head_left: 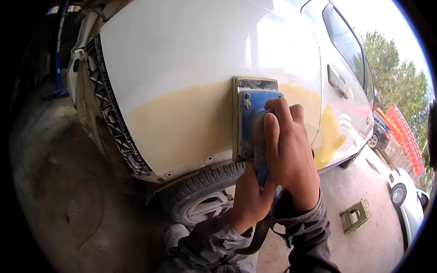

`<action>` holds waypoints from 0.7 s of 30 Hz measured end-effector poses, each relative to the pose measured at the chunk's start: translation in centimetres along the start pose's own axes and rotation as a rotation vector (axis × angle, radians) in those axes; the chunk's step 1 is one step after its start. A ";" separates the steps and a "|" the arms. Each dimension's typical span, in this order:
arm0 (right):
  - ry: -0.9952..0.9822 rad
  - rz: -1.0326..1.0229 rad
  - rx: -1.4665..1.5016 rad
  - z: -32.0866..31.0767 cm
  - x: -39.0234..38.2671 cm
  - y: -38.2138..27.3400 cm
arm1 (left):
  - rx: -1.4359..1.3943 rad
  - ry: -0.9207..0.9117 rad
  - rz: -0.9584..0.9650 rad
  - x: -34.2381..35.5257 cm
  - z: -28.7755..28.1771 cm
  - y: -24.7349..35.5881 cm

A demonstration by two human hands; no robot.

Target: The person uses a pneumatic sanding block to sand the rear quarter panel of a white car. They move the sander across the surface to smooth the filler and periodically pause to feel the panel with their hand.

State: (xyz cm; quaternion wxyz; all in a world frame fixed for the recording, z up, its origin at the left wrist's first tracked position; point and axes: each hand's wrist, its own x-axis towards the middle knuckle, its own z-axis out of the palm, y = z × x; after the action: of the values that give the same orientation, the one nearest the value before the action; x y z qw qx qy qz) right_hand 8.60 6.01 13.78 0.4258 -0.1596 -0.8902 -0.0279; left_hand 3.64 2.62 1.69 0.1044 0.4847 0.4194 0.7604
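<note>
One blue sander (256, 101) sits against the white car panel (182, 45) at its tan patch (182, 111), long axis running up and down the view, handle end downward. The right hand (291, 145) has its grip closed over the body; the left hand (250, 198) wraps its grip round the lower end, fingers mostly hidden.

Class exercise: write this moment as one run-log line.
sander: against panel | left grip: on sander's lower end | right grip: over sander's top

Sander (248, 118) on car panel (182, 100); wheel (203, 193) below; stool (363, 213) on floor (373, 248) at right.
</note>
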 end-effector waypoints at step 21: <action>0.008 0.001 0.097 2.8 -0.1 -1.1 | 0.013 0.119 0.048 -1.4 -2.3 -0.1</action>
State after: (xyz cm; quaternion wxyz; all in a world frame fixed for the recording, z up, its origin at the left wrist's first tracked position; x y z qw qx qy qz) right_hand 6.21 5.49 12.00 0.4365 -0.1392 -0.8888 0.0148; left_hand 2.41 0.71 0.30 0.0578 0.4495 0.4179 0.7874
